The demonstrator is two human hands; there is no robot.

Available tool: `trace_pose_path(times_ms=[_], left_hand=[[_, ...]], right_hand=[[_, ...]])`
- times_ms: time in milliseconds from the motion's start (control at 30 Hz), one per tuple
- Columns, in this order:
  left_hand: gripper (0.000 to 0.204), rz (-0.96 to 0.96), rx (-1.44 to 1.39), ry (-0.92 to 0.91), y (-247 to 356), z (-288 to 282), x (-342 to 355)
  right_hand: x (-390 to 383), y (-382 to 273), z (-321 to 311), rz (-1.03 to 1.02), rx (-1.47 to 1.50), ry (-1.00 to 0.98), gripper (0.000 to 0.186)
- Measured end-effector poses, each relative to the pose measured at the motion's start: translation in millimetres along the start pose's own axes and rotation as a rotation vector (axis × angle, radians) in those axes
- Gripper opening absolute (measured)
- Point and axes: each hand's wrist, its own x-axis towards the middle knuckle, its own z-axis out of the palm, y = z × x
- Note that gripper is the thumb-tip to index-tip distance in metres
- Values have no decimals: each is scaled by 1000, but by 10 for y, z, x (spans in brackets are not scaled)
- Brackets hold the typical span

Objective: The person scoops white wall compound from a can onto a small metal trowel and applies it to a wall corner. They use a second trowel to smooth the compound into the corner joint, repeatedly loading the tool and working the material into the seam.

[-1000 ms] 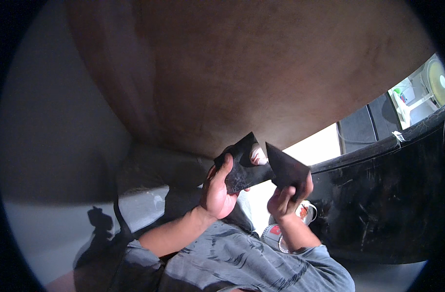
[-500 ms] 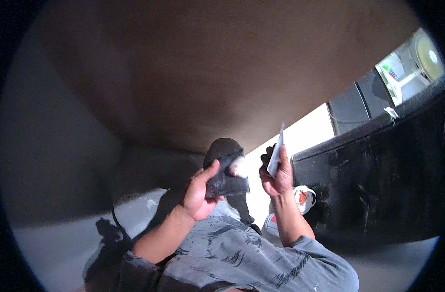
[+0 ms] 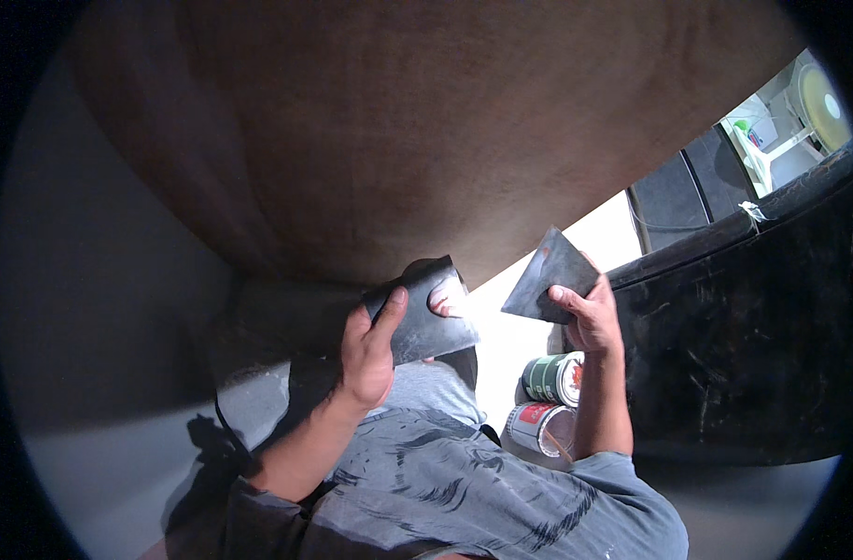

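Observation:
My left hand (image 3: 366,364) is closed on a dark, thin putty plate (image 3: 412,327), thumb on top and its other fingers mostly hidden underneath. A whitish-pink lump of putty (image 3: 447,297) sits near the plate's right edge. To the right, my right hand (image 3: 594,319) grips a grey flat putty spreader (image 3: 559,271), with the thumb across its face and a small reddish smear near its upper corner. The spreader and the plate are apart. Both are below a large brown panel (image 3: 398,140) that spreads across the upper view.
Beside my right forearm stand a green-labelled can (image 3: 542,377) and a silver can (image 3: 529,426) with a stick in it. A scuffed black curved panel (image 3: 725,364) fills the right side. A fan (image 3: 822,105) stands at the far upper right.
My right hand has moved right and turned, so the spreader's broad face now shows instead of its edge. The left plate is tilted more, and both cans are more visible.

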Motion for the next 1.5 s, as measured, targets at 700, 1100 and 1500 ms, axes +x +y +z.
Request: trace_pose_path(times_ms=[700, 1100, 1500], left_hand=[[24, -213, -138, -115, -32, 52, -67], [24, -4, 76, -141, -194, 43, -34], [27, 61, 214, -157, -244, 44, -16]], right_hand=[[124, -632, 597, -816, -1262, -742, 50], [-60, -649, 712, -796, -1435, -712, 41], [-101, -680, 717, -817, -1470, -713, 32]])
